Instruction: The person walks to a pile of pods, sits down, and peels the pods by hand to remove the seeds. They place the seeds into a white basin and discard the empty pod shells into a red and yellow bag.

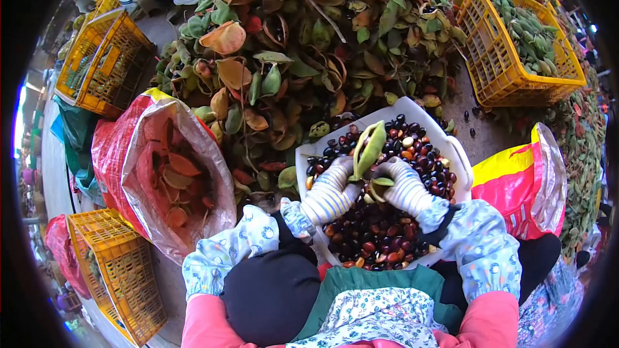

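Both my hands, in striped work gloves, are over a white basin [459, 154] of glossy dark seeds [374, 235]. My left hand [334, 188] grips the lower end of a split green seed pod [369, 148], whose tip points up and away from me. On the other side my right hand [405, 183] has its fingers closed on the pod's lower part, where a short green flap shows between the hands. Among the dark seeds lie several reddish and pale ones. The basin sits close against my lap.
A tall heap of green and reddish pods [290, 71] rises beyond the basin. An open red sack [138, 167] holding husks stands at left, another red sack [509, 187] at right. Yellow crates [103, 58] flank both sides; the right crate [477, 45] holds green pods.
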Demonstrator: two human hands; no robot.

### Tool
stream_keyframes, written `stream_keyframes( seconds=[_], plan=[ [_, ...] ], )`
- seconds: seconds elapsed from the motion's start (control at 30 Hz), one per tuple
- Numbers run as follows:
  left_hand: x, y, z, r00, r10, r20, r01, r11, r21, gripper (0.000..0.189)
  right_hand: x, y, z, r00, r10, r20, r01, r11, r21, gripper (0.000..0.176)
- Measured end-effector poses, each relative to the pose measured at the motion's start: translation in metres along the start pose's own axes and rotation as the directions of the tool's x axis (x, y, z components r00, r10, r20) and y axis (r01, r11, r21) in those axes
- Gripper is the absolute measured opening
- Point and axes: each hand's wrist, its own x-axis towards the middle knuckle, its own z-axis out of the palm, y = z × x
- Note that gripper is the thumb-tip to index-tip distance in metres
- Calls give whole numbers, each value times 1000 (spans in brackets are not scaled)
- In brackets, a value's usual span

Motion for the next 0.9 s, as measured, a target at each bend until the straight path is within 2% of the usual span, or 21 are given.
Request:
stream_keyframes(
  seconds=[0.03, 0.07, 0.1, 0.13, 0.2, 0.23, 0.27, 0.33, 0.37, 0.4, 0.47, 0.5, 0.53, 0.6, 0.63, 0.67, 0.73, 0.77, 0.8, 0.87, 0.9],
  plan=[
    [-1, -1, -1, 986, -168, 7, 167, 969, -182, 33, -2, 6, -2, 1000, -8, 30, 4, 992, 124, 25],
    [-1, -2, -2, 944, -328, 44, 321, 877, -356, 30, -3, 11, -4, 998, -17, 61, 2, 970, 245, 30],
    [0, 6, -7, 947, -316, 52, 314, 884, -346, 26, -6, 3, -14, 988, -78, 130, 52, 979, 196, 36],
    [2, 12, -10, 917, -395, 50, 388, 859, -335, 25, -10, -2, -25, 963, -222, 153, 216, 975, 52, 39],
    [5, 15, -15, 901, -432, 40, 389, 764, -514, 26, -12, -12, -41, 945, -135, 298, 153, 988, -37, 38],
    [5, 13, -13, 919, -394, -6, 331, 781, -530, 30, -10, -15, -51, 923, -54, 382, 143, 968, -208, 37],
    [3, 12, -14, 918, -396, 0, 336, 780, -529, 30, -11, -21, -61, 927, -64, 371, 221, 890, -399, 36],
    [-3, 14, -19, 955, -280, 99, 295, 930, -218, 32, -10, -25, -76, 932, -76, 355, 248, 848, -468, 35],
    [-3, 15, -17, 956, -266, 127, 291, 919, -265, 31, -10, -29, -85, 930, -69, 361, 261, 816, -515, 33],
    [-4, 16, -15, 955, -250, 158, 289, 906, -311, 31, -7, -30, -90, 915, -12, 404, 243, 816, -525, 38],
    [-1, 15, -15, 991, -57, 125, 86, 966, -243, 30, -10, -16, -102, 878, -200, 434, 283, 949, -136, 46],
    [2, 26, -26, 969, -67, 240, 96, 989, -110, 37, -11, -18, -109, 846, -203, 492, 113, 972, 207, 56],
    [7, 31, -31, 963, 41, 267, -39, 999, -14, 36, -16, -34, -119, 804, -122, 582, -276, 791, 547, 60],
    [12, 36, -32, 918, 258, 300, -340, 903, 263, 35, 6, -20, -105, 887, -101, 451, -46, 952, 304, 47],
    [12, 35, -27, 908, 316, 274, -396, 861, 320, 35, -10, -26, -98, 910, -213, 355, -175, 579, 796, 48],
    [10, 36, -27, 911, 239, 335, -370, 832, 413, 34, -11, -32, -87, 921, 19, 390, -322, 602, 731, 47],
    [6, 53, -25, 923, 109, 368, -255, 891, 376, 32, -14, -52, -65, 981, 2, 192, -149, 638, 755, 43],
    [8, 52, -28, 900, 54, 432, -173, 955, 240, 36, -18, -61, -68, 977, 38, 210, -185, 644, 743, 39],
    [6, 49, -26, 899, 52, 434, -172, 955, 242, 36, -21, -63, -67, 950, 67, 306, -290, 559, 777, 37],
    [-2, 42, -20, 940, -88, 330, 115, 991, -66, 44, -23, -58, -63, 952, -28, 305, -243, 540, 806, 37],
    [-5, 43, -18, 958, -94, 270, 133, 983, -129, 52, -21, -58, -63, 964, -50, 262, -201, 507, 838, 35]
  ],
)
